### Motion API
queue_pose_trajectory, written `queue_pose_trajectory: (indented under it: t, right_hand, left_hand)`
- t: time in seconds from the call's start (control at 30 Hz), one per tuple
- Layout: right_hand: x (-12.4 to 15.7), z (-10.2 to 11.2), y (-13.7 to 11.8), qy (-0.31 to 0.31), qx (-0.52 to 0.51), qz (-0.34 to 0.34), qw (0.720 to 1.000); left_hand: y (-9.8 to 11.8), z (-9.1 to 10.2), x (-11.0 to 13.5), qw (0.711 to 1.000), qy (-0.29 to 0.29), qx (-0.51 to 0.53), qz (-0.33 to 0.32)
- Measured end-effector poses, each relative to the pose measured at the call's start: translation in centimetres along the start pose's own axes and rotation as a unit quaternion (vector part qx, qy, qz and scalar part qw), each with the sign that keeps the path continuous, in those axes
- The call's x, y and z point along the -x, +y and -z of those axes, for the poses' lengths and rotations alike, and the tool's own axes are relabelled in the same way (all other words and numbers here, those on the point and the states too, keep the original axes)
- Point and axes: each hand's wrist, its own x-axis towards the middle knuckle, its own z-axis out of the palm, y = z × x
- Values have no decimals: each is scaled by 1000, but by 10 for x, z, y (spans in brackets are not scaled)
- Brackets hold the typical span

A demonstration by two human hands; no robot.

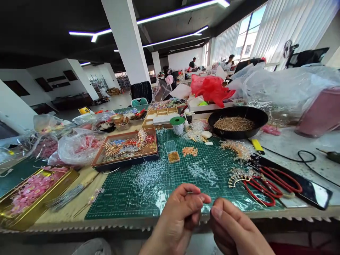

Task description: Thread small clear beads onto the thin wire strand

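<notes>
While both hands were held low at the near edge of the green cutting mat [159, 198], a thin wire [190, 193] was pinched between thumb and forefinger of the left hand [180, 212], its tip just visible above the thumb. The right hand [231, 226] was curled narrow, thumb against fingers, just beside the left; whether anything was held in it could not be told. Both hands were kept just above the table edge, over the mat's front margin. Clear beads [148, 175] were scattered across the mat ahead of the hands. A small box of gold beads [173, 157] and a pile of orange beads [190, 151] were seen further back, near each other. Red cord loops [268, 184] were lying right of the hands, partly on a black tray [310, 191]. A black pan [239, 122] of gold pins was placed at the mat's far right corner. A brown tray of mixed ornaments [127, 147] was set at the far left of the mat, and a gold tin of pink flowers [32, 198] well to the left.
</notes>
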Motion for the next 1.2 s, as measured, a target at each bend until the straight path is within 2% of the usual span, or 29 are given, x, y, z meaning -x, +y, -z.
queue_pose_trajectory:
  t: [0.4, 0.63, 1.2]
  right_hand:
    - [-1, 4, 2, 0, -6, 21, 1000]
    - [3, -3, 0, 37, 5, 36, 999]
    - [4, -5, 9, 30, 41, 53, 997]
  left_hand:
    - [4, -2, 4, 1000, 4, -8, -12]
    - [3, -1, 4, 1000, 7, -8, -22]
    - [4, 3, 11, 999, 9, -13, -38]
